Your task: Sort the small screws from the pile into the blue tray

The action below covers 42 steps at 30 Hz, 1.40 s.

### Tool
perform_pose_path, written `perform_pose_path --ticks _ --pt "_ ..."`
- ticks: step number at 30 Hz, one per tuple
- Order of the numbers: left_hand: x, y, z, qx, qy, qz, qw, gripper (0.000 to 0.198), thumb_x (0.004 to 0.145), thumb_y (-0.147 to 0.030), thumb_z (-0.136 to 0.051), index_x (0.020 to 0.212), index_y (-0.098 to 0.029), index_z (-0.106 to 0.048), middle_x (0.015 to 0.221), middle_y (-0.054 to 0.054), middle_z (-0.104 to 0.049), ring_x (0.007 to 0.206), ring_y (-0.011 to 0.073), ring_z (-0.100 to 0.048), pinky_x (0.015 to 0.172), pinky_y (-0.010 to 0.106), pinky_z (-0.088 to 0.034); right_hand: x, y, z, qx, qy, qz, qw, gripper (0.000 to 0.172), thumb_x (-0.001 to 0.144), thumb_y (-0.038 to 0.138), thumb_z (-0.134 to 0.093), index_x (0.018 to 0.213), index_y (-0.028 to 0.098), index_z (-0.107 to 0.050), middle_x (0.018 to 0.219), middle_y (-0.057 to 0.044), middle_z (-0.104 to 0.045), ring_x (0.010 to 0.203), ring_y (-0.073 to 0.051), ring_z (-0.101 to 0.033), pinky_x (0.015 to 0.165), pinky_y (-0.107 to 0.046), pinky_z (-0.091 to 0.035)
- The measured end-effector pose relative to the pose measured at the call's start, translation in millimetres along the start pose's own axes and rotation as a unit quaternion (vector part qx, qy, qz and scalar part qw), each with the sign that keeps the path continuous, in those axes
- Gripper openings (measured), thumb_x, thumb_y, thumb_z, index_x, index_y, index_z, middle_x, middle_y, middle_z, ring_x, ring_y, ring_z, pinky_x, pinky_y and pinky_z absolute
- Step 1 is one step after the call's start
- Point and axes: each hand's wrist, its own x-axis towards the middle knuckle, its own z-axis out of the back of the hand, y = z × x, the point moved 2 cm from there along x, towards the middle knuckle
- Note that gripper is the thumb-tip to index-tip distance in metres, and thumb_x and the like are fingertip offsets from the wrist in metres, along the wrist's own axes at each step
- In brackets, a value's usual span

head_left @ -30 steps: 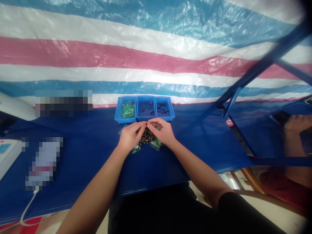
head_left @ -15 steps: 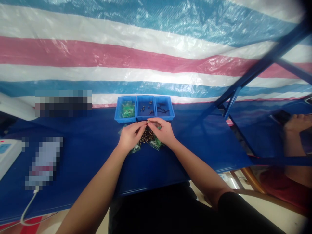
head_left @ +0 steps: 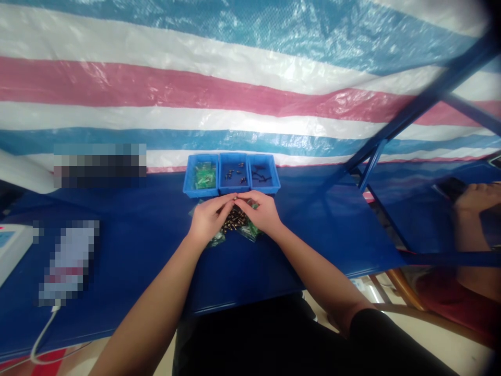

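Note:
My left hand (head_left: 207, 218) and my right hand (head_left: 261, 211) meet fingertip to fingertip over a small pile of brass-coloured parts (head_left: 234, 220) on the blue table (head_left: 136, 245). Both pinch one tiny brass part (head_left: 235, 198) between them. Green plastic bags (head_left: 216, 239) lie under and beside the pile. Just behind my fingers stand three blue bins: the left bin (head_left: 201, 176) holds green bags, the middle bin (head_left: 235, 174) holds a few small dark and brass parts, the right bin (head_left: 264, 174) holds dark parts.
A striped red, white and blue tarp (head_left: 235, 89) hangs behind the table. A white device (head_left: 11, 245) and a white cable (head_left: 41, 339) lie at the left. A blue metal frame (head_left: 410, 109) rises at the right, where another person's hand (head_left: 475, 198) shows.
Almost nothing has moved. My fingertips have stayed pinched together over the pile, shifting only slightly; the view has drifted a little.

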Motion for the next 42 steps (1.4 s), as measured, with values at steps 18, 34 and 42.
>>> perform_pose_path --ticks 18,34,42 --pt "-0.6 -3.3 6.6 -0.025 0.014 0.046 0.999 0.024 0.093 -0.034 -0.054 0.105 -0.021 -0.07 0.091 0.003 -0.074 0.072 0.0127 -0.067 0.068 0.021 -0.049 1.6 -13.5 -2.0 0.124 0.024 -0.121 0.985 0.022 0.076 0.036 -0.071 0.088 0.018 -0.074 0.08 -0.005 -0.075 0.07 -0.016 -0.069 0.067 -0.029 -0.057" --pt "3.8 -4.8 11.6 0.025 -0.047 0.106 0.993 0.024 0.091 -0.035 -0.055 0.1 -0.021 -0.072 0.073 0.0 -0.069 0.063 0.0118 -0.063 0.066 0.022 -0.047 9.3 -14.3 15.9 -0.024 -0.045 -0.03 0.998 0.02 0.085 0.033 -0.062 0.097 0.021 -0.074 0.093 -0.005 -0.074 0.072 -0.015 -0.064 0.074 -0.033 -0.055" --pt "8.3 8.3 21.4 0.032 -0.137 0.183 0.973 0.027 0.09 -0.038 -0.055 0.098 -0.018 -0.071 0.067 0.0 -0.063 0.06 0.013 -0.059 0.066 0.025 -0.046 7.6 -6.0 -17.4 -0.281 0.152 0.099 0.942 0.028 0.093 0.019 -0.049 0.114 0.016 -0.068 0.106 -0.008 -0.07 0.096 -0.021 -0.057 0.092 -0.035 -0.046"
